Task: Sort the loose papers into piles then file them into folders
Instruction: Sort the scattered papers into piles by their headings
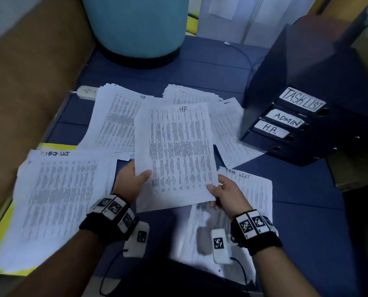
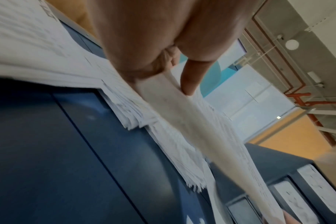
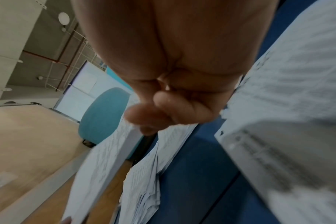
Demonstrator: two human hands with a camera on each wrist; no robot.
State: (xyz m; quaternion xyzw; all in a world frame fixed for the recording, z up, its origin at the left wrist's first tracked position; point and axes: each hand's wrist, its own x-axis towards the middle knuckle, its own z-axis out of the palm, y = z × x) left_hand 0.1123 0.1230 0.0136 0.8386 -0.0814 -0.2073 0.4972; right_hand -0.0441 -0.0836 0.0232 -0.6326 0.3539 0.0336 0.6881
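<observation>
A printed sheet marked HR point(image 1: 176, 151) is held up over the blue floor mat point(image 1: 303, 189) by both hands. My left hand point(image 1: 133, 179) pinches its lower left edge, thumb on top. My right hand point(image 1: 224, 194) pinches its lower right corner. An HR pile point(image 1: 114, 118) lies behind it, an Admin pile point(image 1: 187, 96) at the back, and Task List piles at the left point(image 1: 56, 200) and right point(image 1: 251, 196). In the left wrist view, my left hand point(image 2: 175, 80) grips the sheet point(image 2: 192, 128). In the right wrist view, my right hand's curled fingers point(image 3: 163, 112) hold the sheet's edge point(image 3: 105, 159).
A dark box of folders point(image 1: 303, 116) labelled TASKLIST, ADMIN and H.R. stands at the right. A teal round seat point(image 1: 136, 28) sits at the back, a white power strip point(image 1: 86, 92) beside the HR pile, and a brown panel point(image 1: 28, 82) along the left.
</observation>
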